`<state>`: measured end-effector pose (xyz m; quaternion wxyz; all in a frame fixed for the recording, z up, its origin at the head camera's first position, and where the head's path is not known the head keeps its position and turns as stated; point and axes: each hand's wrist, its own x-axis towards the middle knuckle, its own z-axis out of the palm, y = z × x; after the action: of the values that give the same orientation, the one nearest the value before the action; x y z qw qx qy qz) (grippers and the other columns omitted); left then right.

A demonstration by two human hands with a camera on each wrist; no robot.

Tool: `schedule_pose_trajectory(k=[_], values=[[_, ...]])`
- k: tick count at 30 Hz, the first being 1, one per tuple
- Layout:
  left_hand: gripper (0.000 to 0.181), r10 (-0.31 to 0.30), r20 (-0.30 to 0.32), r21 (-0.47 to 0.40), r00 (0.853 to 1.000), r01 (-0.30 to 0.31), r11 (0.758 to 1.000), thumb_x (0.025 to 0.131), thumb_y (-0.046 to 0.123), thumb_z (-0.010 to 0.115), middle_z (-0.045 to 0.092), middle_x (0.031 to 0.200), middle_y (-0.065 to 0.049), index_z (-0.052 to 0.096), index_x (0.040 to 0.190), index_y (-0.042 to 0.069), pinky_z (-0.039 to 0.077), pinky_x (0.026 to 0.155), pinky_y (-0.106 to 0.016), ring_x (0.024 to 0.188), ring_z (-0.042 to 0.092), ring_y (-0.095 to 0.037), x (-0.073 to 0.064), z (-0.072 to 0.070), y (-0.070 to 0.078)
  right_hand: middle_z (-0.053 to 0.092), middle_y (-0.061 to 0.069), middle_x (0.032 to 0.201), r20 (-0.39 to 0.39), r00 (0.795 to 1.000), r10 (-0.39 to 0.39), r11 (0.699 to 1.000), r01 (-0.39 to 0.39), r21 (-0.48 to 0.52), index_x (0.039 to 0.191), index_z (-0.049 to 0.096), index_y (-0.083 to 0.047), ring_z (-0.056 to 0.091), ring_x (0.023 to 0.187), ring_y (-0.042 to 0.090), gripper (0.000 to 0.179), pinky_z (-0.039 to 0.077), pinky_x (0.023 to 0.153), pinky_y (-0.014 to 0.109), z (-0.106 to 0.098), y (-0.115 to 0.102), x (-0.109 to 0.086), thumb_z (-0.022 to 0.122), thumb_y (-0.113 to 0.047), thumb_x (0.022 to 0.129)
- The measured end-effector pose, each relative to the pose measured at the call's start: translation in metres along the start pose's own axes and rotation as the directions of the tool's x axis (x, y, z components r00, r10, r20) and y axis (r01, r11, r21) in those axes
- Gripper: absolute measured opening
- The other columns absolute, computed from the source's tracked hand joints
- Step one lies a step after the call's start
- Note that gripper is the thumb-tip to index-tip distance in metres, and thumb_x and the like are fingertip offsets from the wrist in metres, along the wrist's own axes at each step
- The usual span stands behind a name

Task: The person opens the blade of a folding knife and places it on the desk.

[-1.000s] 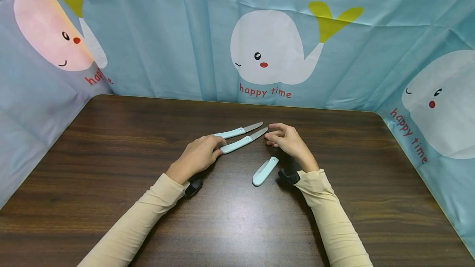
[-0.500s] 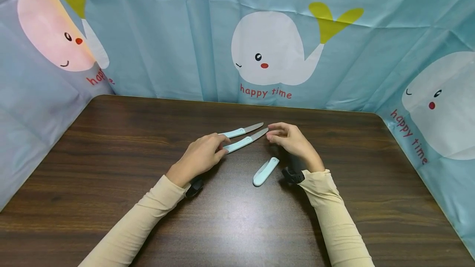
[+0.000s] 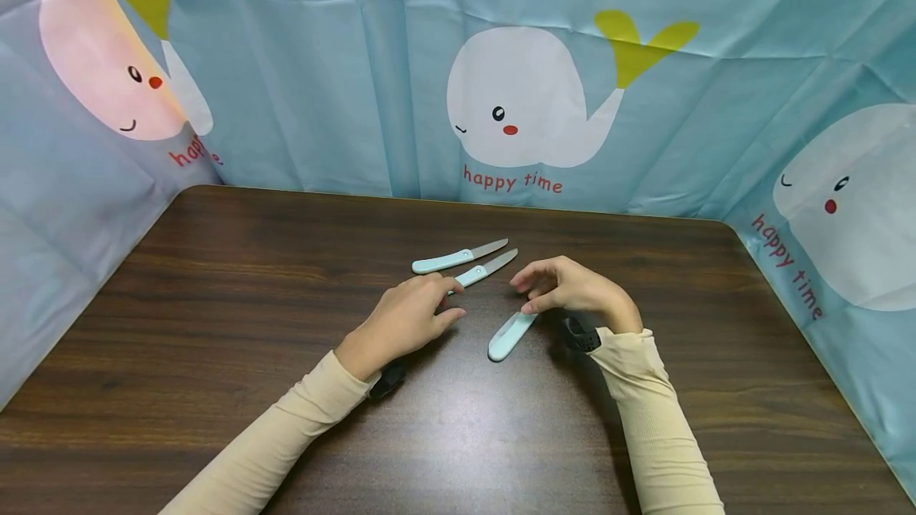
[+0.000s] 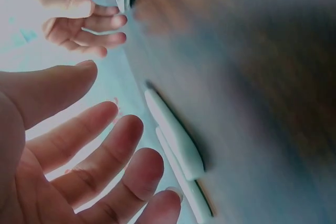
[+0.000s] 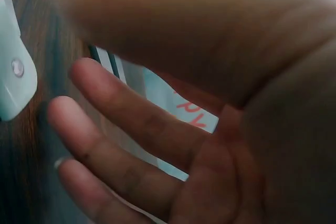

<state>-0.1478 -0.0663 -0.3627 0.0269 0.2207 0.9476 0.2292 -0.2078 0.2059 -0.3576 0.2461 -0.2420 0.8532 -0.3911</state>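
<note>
Two unfolded knives with pale blue handles lie side by side, blades pointing right: the far knife (image 3: pixel 444 261) and the near knife (image 3: pixel 472 276). My left hand (image 3: pixel 408 316) hovers by the near knife and hides its handle end; the left wrist view shows loosely bent fingers (image 4: pixel 123 140) with nothing between them. A folded knife (image 3: pixel 510 338) lies closer to me. Over its upper end is my right hand (image 3: pixel 576 288), thumb and fingers apart and holding nothing. The right wrist view shows the folded knife's pivot end (image 5: pixel 18 72) apart from the fingertips.
All the knives lie on a dark wood-grain table (image 3: pixel 250 300). Behind it hangs a light blue curtain (image 3: pixel 300 102) printed with white whales. Each wrist wears a black strap.
My left hand has let go of the knife handles and moved right and toward me, uncovering the far handle. My right hand has drawn back from the blade tips to the folded knife.
</note>
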Motion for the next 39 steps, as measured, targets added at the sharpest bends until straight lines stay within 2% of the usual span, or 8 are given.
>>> schedule_pose_trajectory(k=[5,11,16,23,29,34,39], values=[[0.031,0.025,0.014,0.005,1.000,-0.025,1.000,0.092,0.031,0.072,0.061,0.085,0.005,0.069,0.118,0.015,0.044,0.060,-0.030,0.073,0.053,-0.010,-0.003,0.006,0.007,0.066,0.021,0.119,0.061,0.998,0.023,1.000,-0.022,-0.013,0.125,0.064,0.003,0.066,0.103,0.027,0.049,0.054,0.089,0.035,0.001,0.001,-0.001,0.081,-0.004,0.080],[0.032,0.041,0.050,-0.004,0.998,-0.041,0.999,0.091,0.031,0.073,0.064,0.087,0.002,0.069,0.117,0.014,0.047,0.061,-0.032,0.074,0.056,-0.011,-0.006,0.013,0.013,0.067,0.016,0.104,0.105,0.994,0.037,0.999,-0.037,-0.009,0.122,0.065,0.003,0.063,0.089,0.018,0.050,0.053,0.078,0.025,0.005,0.000,0.001,0.081,0.004,0.075],[0.032,0.046,0.084,-0.001,0.995,-0.046,0.999,0.091,0.032,0.073,0.064,0.085,0.003,0.070,0.116,0.013,0.045,0.059,-0.031,0.071,0.054,-0.010,-0.006,0.016,0.013,0.066,0.010,0.093,0.097,0.994,0.053,0.998,-0.049,-0.044,0.117,0.069,0.000,0.060,0.080,0.014,0.046,0.051,0.071,0.023,0.009,-0.001,0.004,0.084,0.003,0.073],[0.028,0.042,0.113,-0.003,0.993,-0.042,0.999,0.089,0.033,0.075,0.060,0.077,0.007,0.073,0.110,0.014,0.041,0.056,-0.028,0.067,0.052,-0.007,-0.005,0.020,0.012,0.068,0.005,0.087,0.115,0.991,0.072,0.994,-0.062,-0.091,0.113,0.073,-0.002,0.058,0.080,0.010,0.041,0.049,0.069,0.021,0.013,-0.004,0.005,0.085,-0.002,0.073],[0.020,0.055,0.128,-0.038,0.990,-0.051,0.998,0.087,0.032,0.077,0.056,0.070,0.008,0.075,0.098,0.015,0.039,0.052,-0.027,0.062,0.050,-0.007,-0.004,0.021,0.012,0.070,0.000,0.083,0.100,0.992,0.072,0.989,-0.058,-0.138,0.102,0.077,-0.004,0.058,0.077,0.008,0.033,0.050,0.070,0.021,0.015,-0.006,0.006,0.087,-0.004,0.071],[0.011,0.068,0.125,-0.046,0.990,-0.063,0.997,0.087,0.027,0.077,0.055,0.067,0.009,0.072,0.087,0.017,0.037,0.050,-0.025,0.060,0.049,-0.006,-0.005,0.022,0.011,0.071,-0.002,0.083,0.079,0.994,0.076,0.984,-0.061,-0.170,0.096,0.078,-0.006,0.059,0.077,0.007,0.028,0.051,0.073,0.024,0.016,-0.006,0.007,0.088,-0.005,0.070],[0.013,0.068,0.106,-0.038,0.992,-0.064,0.997,0.088,0.027,0.076,0.053,0.067,0.010,0.068,0.082,0.019,0.036,0.050,-0.023,0.059,0.047,-0.005,-0.004,0.021,0.011,0.069,-0.003,0.079,0.059,0.996,0.059,0.986,-0.049,-0.162,0.092,0.079,-0.007,0.057,0.076,0.006,0.020,0.048,0.070,0.021,0.016,-0.005,0.007,0.086,-0.008,0.074]])
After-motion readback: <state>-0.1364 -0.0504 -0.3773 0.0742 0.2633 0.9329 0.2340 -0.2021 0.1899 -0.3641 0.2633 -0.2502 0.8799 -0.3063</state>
